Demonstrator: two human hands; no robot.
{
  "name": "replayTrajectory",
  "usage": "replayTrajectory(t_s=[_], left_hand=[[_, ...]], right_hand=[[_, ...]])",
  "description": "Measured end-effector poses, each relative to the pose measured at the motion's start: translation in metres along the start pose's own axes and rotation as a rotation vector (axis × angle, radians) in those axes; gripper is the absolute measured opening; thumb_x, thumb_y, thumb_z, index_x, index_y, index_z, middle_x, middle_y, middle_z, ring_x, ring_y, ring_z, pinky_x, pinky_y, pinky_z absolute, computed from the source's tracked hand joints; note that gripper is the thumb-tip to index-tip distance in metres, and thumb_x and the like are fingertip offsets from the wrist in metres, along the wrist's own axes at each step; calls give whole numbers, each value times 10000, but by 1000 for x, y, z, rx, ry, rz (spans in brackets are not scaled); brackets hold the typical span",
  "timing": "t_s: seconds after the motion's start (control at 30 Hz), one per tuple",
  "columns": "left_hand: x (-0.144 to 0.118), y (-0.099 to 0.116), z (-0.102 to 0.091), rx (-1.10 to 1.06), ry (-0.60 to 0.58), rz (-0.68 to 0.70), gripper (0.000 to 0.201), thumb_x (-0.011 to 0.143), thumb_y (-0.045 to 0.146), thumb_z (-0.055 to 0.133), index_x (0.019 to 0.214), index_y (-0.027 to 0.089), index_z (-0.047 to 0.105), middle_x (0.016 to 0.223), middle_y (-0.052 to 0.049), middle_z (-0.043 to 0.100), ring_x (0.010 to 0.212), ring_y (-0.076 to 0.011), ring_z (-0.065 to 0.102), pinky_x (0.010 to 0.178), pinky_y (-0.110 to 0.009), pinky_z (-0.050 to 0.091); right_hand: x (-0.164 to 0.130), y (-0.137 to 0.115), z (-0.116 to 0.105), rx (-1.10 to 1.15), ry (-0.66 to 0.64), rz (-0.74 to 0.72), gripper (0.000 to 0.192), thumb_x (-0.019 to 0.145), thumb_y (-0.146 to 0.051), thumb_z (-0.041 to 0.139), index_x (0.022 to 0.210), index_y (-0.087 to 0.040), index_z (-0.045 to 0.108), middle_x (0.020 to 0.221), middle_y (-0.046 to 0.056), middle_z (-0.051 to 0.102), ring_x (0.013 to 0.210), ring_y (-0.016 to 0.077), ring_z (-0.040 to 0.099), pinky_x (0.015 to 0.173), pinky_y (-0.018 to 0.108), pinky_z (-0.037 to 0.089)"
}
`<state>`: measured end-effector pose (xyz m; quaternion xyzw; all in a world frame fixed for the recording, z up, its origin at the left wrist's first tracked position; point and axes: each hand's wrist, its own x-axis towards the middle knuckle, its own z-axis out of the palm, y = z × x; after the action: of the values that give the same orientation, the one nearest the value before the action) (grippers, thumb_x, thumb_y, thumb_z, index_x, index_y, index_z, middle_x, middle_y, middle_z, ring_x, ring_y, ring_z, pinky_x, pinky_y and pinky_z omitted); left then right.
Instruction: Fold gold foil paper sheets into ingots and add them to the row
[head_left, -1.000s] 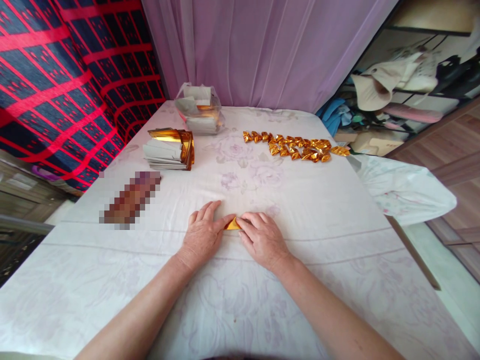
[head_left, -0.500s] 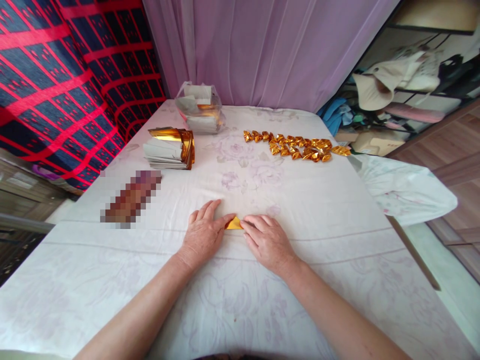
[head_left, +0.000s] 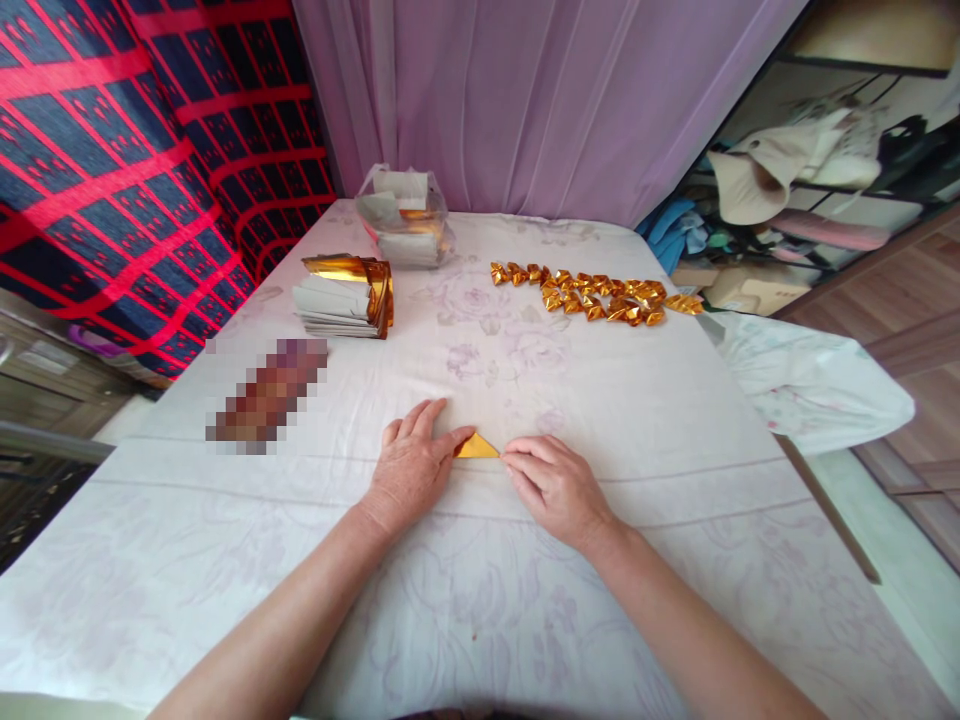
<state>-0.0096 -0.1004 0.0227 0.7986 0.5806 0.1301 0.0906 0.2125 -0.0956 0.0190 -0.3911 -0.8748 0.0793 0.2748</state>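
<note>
A small folded piece of gold foil paper lies on the cloth between my hands, shaped like a low triangle. My left hand rests on its left side, fingers stretched out on the cloth and the thumb pressing the paper's left part, which it partly hides. On the other side, my right hand has its fingertips closed together at the paper's right corner. Farther back stands a stack of gold-and-grey foil sheets. Rows of folded gold foil pieces lie at the back right.
A clear plastic bag holding more sheets sits at the back, before a purple curtain. A blurred reddish-brown item lies to the left. The surface is covered by a pale floral cloth. Shelves with a hat stand at right.
My right hand has slid right along the folded paper to its corner, uncovering more of its gold face. My left hand keeps its place on the paper.
</note>
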Motion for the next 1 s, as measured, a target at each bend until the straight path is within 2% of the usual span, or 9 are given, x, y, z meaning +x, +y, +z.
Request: replayTrajectory(t_s=[0.07, 0.13, 0.27, 0.43, 0.63, 0.8, 1.0], left_hand=[[0, 0, -1, 2, -20, -2, 407, 926, 172, 486, 1259, 353, 637, 1464, -133, 436, 1345, -351, 396, 970, -547, 393], [1, 0, -1, 6, -30, -2, 408, 931, 184, 485, 1273, 357, 625, 1468, -134, 432, 1350, -355, 391, 975, -550, 390], [1, -1, 0, -10, -22, -4, 410, 935, 196, 482, 1276, 380, 615, 1472, -105, 438, 1348, -349, 391, 983, -545, 394], [1, -2, 1, -26, -18, 0, 394, 947, 226, 483, 1287, 380, 609, 1478, -108, 437, 1351, -358, 391, 990, -553, 392], [1, -3, 1, -15, -35, -1, 379, 964, 277, 483, 1308, 397, 587, 1488, -119, 421, 1369, -353, 380, 988, -544, 388], [1, -3, 0, -25, -65, -17, 394, 958, 254, 486, 1310, 402, 586, 1492, -116, 413, 1379, -348, 366, 994, -538, 381], [0, -4, 1, -30, -39, -2, 387, 950, 248, 492, 1288, 399, 606, 1493, -101, 415, 1368, -341, 374, 988, -532, 388]], right_hand=[[9, -3, 3, 66, 76, 74, 182, 928, -167, 481, 949, -200, 659, 928, 52, 690, 853, 165, 642, 773, 283, 504], [19, -9, 10, 113, 95, 168, 135, 911, -173, 488, 943, -205, 615, 837, 22, 681, 731, 142, 633, 680, 248, 483], [32, -18, 30, 84, -4, 225, 126, 863, -130, 499, 793, -215, 562, 738, 1, 656, 686, 146, 615, 646, 250, 427], [33, -22, 40, 59, -45, 294, 76, 854, -161, 563, 802, -216, 558, 771, 6, 661, 733, 162, 615, 685, 270, 413], [30, -23, 40, 53, -42, 280, 96, 877, -154, 560, 805, -218, 560, 793, 11, 652, 791, 179, 614, 719, 282, 415], [27, -17, 36, 91, -20, 244, 144, 868, -106, 508, 796, -218, 561, 788, 13, 622, 754, 168, 592, 700, 272, 418], [25, -12, 31, 142, -10, 248, 179, 852, -78, 478, 791, -223, 562, 794, 14, 617, 750, 162, 587, 702, 264, 431]])
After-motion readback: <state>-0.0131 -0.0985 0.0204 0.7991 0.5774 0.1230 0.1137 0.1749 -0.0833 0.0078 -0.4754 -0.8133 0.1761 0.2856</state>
